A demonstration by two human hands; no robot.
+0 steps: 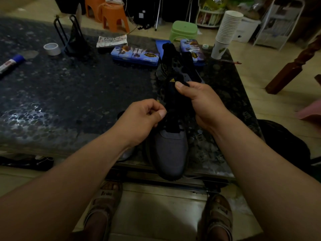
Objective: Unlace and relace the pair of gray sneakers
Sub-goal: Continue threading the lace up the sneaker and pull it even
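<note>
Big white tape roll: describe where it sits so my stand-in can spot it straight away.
Start at the dark speckled table and look to its far left part. The big white tape roll lies flat there, just left of the black wire stand and beyond the blue-capped tube. It is far wider than the small roll beside the stack of paper cups on the right.

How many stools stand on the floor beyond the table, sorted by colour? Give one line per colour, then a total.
Orange stools: 2
Green stool: 1
Total: 3
</note>
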